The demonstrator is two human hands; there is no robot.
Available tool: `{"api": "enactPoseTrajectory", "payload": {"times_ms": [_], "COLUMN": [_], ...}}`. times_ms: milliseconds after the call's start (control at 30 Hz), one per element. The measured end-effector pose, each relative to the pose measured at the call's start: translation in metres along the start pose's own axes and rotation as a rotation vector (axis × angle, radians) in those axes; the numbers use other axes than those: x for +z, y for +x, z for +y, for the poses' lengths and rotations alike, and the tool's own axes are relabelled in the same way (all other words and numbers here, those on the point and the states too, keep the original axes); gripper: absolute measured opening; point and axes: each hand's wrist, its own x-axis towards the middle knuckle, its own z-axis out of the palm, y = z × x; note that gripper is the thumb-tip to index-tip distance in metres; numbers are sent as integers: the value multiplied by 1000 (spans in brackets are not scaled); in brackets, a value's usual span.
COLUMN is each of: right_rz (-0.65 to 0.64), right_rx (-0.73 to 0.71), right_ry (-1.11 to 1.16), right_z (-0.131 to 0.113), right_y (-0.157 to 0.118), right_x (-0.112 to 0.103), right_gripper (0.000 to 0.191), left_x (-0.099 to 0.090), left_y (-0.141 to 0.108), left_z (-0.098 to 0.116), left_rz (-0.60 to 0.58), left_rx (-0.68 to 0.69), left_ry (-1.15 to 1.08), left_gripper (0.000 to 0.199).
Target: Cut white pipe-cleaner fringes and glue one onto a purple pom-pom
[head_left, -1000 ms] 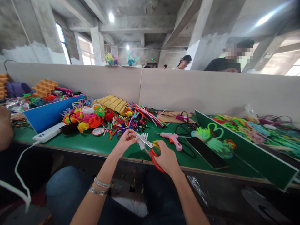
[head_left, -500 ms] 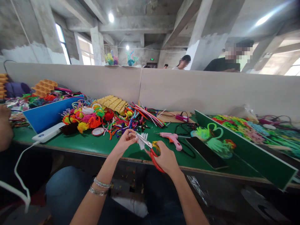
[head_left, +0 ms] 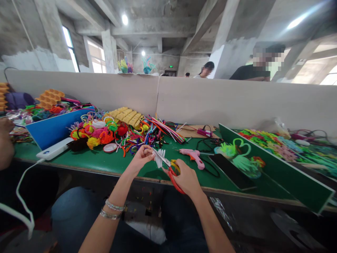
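My right hand (head_left: 185, 175) is wrapped round the red and yellow handles of a pair of scissors (head_left: 165, 160), whose blades point up and left. At the blade tips, my left hand (head_left: 142, 158) has its fingers pinched together; what they hold is too small to make out. A little bundle of white fuzzy pieces (head_left: 159, 161) lies on the green table (head_left: 110, 163), partly behind the blades. Right of my right hand rests a pink glue gun (head_left: 193, 156) with its dark cord.
Coloured pipe cleaners (head_left: 168, 130) and fuzzy shapes (head_left: 102, 135) heap up at back left, beside a blue board (head_left: 58, 128). A white power bank (head_left: 55, 149), a black phone (head_left: 231, 172), a green fuzzy swan (head_left: 243, 161) and a green board (head_left: 276, 168) also stand around. A co-worker's hand (head_left: 5, 138) shows far left.
My hands and the scissors stay almost in place. The co-worker's hand at the far left has shifted slightly.
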Motion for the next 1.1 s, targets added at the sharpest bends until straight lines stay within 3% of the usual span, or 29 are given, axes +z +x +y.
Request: {"api": "enactPoseTrajectory", "payload": {"times_ms": [533,800,967,1100], "right_rz": [139,167,288,269], "right_rx": [74,-52,-106,-110], "right_ry": [-55,-71,-154,-111], "right_z": [7,10,15,17], "right_y": [3,4,9,9], "right_x": [-7,-6,0,1], "right_gripper": [32,35,40,40], "left_x": [-2,0,-5,-7], "left_y": [2,3,7,7], "left_z": [-1,-2,-7,-10], "left_rz": [46,64,111,122], "left_rx": [9,64,130,142], "left_ry": [37,83,106,149], "left_gripper": [34,35,36,34]}}
